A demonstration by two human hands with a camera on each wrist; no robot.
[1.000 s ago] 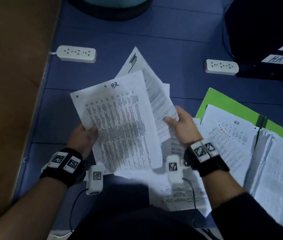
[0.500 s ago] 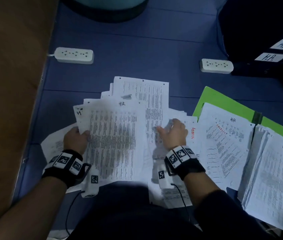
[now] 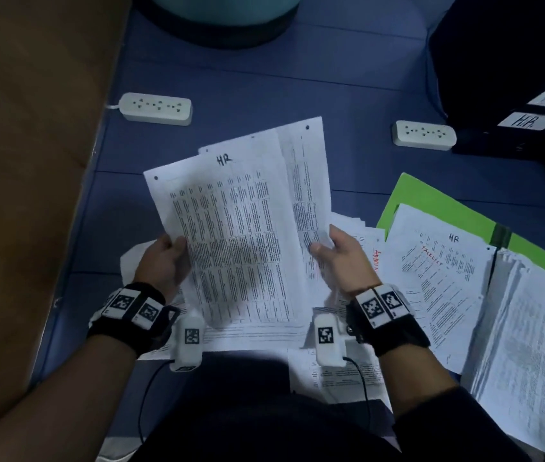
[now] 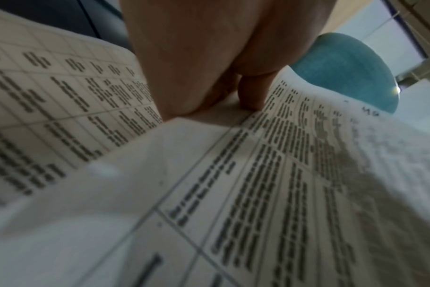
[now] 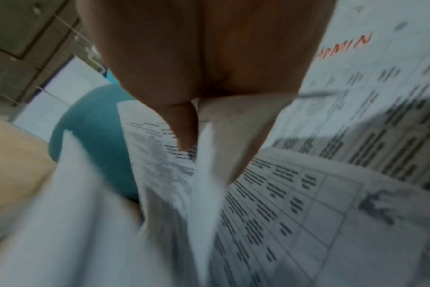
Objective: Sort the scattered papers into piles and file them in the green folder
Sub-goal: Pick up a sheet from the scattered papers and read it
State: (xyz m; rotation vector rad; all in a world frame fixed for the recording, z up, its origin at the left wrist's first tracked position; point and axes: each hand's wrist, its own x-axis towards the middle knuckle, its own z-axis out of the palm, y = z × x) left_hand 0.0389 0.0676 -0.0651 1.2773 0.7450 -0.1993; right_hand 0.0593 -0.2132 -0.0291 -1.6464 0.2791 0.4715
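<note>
I hold up a small sheaf of printed sheets; the top sheet (image 3: 231, 235) is marked "HR" by hand. My left hand (image 3: 168, 258) grips its left edge, thumb on top (image 4: 174, 77). My right hand (image 3: 334, 255) pinches a second sheet (image 3: 307, 181) behind it at its right edge (image 5: 209, 139). More loose papers (image 3: 341, 371) lie on the floor under my wrists, one marked "ADMIN" in red (image 3: 377, 260). The open green folder (image 3: 431, 198) lies at the right, with an "HR" page (image 3: 444, 278) and a thick filed stack (image 3: 537, 355) on it.
Two white power strips (image 3: 156, 108) (image 3: 424, 135) lie on the blue floor mat (image 3: 264, 81). A brown wooden panel (image 3: 24, 161) borders the left. Black binders labelled "ADMIN" and "H.R." (image 3: 527, 121) stand at the far right. A teal round object (image 3: 228, 8) sits at the top.
Half a second ago both hands were pressing the sheets down on the floor pile; now they have lifted the "HR" sheets up again, fanned apart.
</note>
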